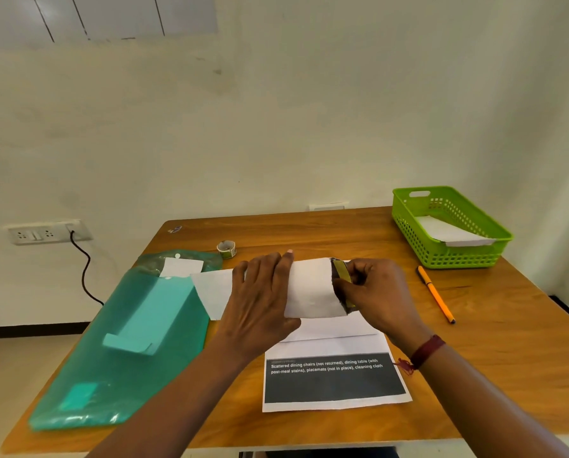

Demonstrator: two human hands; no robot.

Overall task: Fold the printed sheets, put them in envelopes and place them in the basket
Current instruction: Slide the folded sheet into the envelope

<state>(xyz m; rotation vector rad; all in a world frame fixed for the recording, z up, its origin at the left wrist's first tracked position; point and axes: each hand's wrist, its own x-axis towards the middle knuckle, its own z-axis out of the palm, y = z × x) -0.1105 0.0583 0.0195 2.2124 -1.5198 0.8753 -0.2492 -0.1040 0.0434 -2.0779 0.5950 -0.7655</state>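
A white envelope [311,287] is held a little above the middle of the wooden table [491,358]. My left hand [260,292] grips its left part, with the open flap [213,289] sticking out to the left. My right hand [372,289] pinches a folded printed sheet [342,276], whose dark end pokes out of the envelope's right mouth. Under the hands lies a flat printed sheet [334,378] with a dark text band. The green basket [408,223] stands at the back right, with a white envelope [451,231] inside.
A green plastic folder [121,342] holding envelopes lies on the left of the table. A small tape roll [227,249] sits behind it. An orange pen [436,294] lies to the right of my right hand. A wall socket with a black cable [84,272] is at left.
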